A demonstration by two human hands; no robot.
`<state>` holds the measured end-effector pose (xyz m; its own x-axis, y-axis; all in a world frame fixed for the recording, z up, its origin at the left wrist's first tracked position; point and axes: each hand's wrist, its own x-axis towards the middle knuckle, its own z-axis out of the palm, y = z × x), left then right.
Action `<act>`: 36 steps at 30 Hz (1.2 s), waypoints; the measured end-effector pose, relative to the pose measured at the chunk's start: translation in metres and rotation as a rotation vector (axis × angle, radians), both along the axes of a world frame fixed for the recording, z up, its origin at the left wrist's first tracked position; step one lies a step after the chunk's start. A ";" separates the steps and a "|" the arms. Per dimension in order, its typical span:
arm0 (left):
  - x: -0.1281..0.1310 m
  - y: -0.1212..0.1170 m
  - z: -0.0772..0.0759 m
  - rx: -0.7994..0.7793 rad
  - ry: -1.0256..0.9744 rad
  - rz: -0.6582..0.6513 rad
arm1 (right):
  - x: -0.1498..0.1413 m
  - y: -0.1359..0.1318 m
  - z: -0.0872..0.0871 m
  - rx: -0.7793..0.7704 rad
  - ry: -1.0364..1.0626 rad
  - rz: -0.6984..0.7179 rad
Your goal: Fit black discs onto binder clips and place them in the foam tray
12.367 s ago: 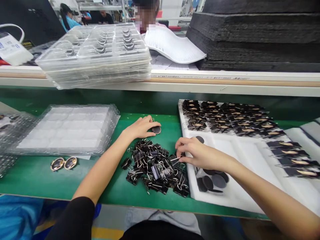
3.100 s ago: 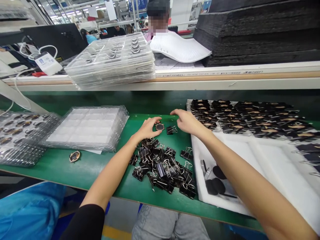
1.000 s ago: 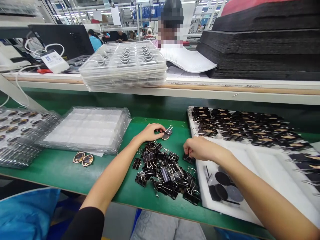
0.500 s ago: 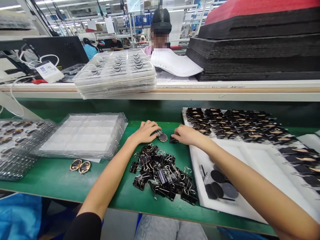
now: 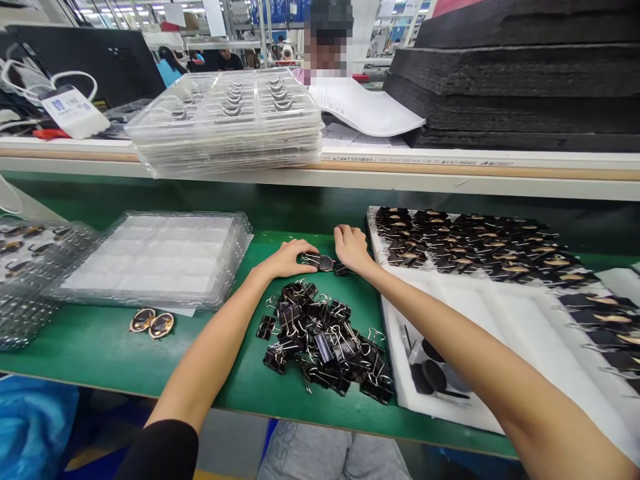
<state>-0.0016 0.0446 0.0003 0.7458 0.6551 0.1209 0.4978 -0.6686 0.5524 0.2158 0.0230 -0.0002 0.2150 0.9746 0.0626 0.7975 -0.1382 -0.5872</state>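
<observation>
My left hand is closed at the back of the green table. Thumb and forefinger grip sunglasses with a dark round lens and a gold rim. A black binder clip sits on their left side. Just to the right, my right hand has its fingers curled; whatever they hold, if anything, is hidden. Below its wrist lies another black binder clip. A heap of binder clips lies in front of both hands. One more pair of sunglasses rests at the left.
A white foam tray on the right holds rows of clipped sunglasses and dark round discs. Clear plastic trays stand left. Above runs a shelf edge with stacked trays and black foam sheets.
The left hand's sunglasses now have a binder clip on their left. My right hand has risen and moved back from the clip it was touching half a second ago. The view shifted slightly.
</observation>
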 end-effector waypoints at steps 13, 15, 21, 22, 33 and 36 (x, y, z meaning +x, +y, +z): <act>-0.002 0.000 0.001 -0.071 -0.159 -0.015 | 0.009 0.006 -0.021 -0.040 -0.111 -0.087; 0.001 -0.001 0.001 -0.056 -0.122 0.003 | 0.009 0.005 -0.023 -0.013 -0.105 -0.078; 0.006 -0.007 0.002 -0.011 -0.032 0.047 | 0.011 0.003 -0.023 -0.012 -0.093 -0.043; 0.006 -0.008 0.002 -0.011 -0.035 0.049 | 0.012 0.003 -0.023 -0.015 -0.094 -0.041; 0.011 -0.011 -0.001 0.033 0.048 0.077 | 0.015 0.005 -0.023 -0.031 -0.153 -0.030; 0.012 -0.011 -0.003 0.042 0.046 0.083 | 0.018 0.007 -0.026 -0.016 -0.136 -0.025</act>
